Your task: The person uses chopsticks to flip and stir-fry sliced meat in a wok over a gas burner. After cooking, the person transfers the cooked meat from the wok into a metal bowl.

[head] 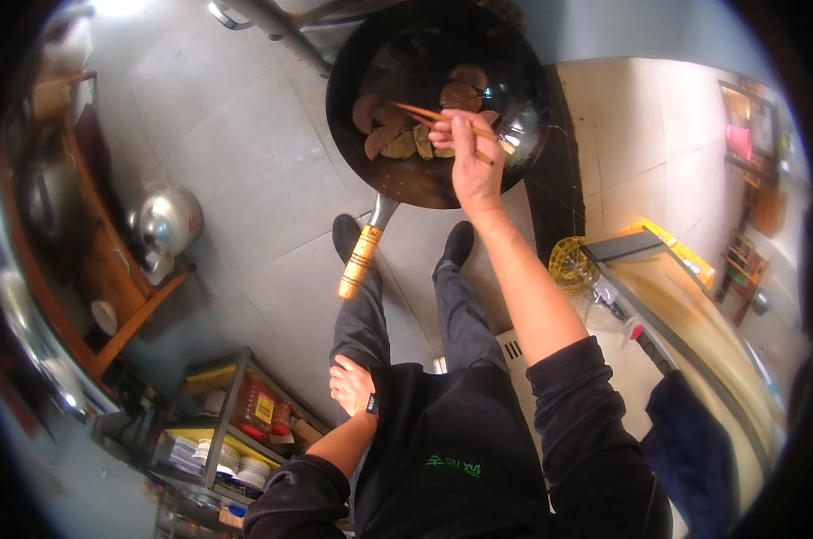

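My right hand (470,145) grips a pair of wooden chopsticks (420,112) over a large black wok (420,185). Several slices of food lie on the wok's bottom and lower side: dark reddish-brown ones (461,96) and paler, browned ones (398,145) near the chopsticks. The wok's handle (360,261), metal with a wooden grip, points down towards my legs. My left hand (352,386) rests against my thigh beside the black apron, fingers loosely spread and holding nothing visible.
At the left, a metal kettle (170,221) stands by a wooden cabinet (143,310). Stacked dishes (221,458) and red packages (255,404) fill a shelf rack at the lower left. A yellow wire basket (571,265) is beside a table (689,296) on the right, where dark cloth hangs.
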Demonstrator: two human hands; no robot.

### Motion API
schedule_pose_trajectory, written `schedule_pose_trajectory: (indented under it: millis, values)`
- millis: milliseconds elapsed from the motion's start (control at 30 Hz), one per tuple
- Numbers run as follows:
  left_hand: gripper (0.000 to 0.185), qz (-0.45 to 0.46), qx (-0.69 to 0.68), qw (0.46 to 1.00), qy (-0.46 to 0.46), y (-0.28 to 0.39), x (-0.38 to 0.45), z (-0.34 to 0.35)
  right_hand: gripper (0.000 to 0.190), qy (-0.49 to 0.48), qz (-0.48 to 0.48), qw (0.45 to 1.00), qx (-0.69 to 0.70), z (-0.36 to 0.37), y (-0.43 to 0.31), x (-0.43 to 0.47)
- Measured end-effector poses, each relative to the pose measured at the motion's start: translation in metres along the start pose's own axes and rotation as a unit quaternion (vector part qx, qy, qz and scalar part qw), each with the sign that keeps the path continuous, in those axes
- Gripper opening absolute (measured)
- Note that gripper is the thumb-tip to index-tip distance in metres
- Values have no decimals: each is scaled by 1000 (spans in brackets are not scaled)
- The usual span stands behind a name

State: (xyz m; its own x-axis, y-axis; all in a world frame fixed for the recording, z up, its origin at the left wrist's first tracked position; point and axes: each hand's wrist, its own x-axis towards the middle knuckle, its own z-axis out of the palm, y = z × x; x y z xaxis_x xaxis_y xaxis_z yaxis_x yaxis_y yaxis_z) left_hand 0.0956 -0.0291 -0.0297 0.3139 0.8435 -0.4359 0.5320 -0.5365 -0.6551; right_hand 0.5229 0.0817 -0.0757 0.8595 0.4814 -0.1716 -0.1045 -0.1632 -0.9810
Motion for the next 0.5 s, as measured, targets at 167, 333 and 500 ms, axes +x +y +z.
schedule_pose_trajectory:
  millis: [167, 333, 500]
  values:
    - [4, -3, 11, 1000, 23, 1, 0, 2, 30, 10, 26, 999, -40, -4, -8, -22]
    - [5, -2, 10, 1000, 20, 1, 0, 2, 30, 45, 29, 998, -16, -35, -23, -31]
    - [7, -6, 12, 1000, 23, 3, -1, 2, 30, 155, 51, 983, -83, -89, -42, -33]
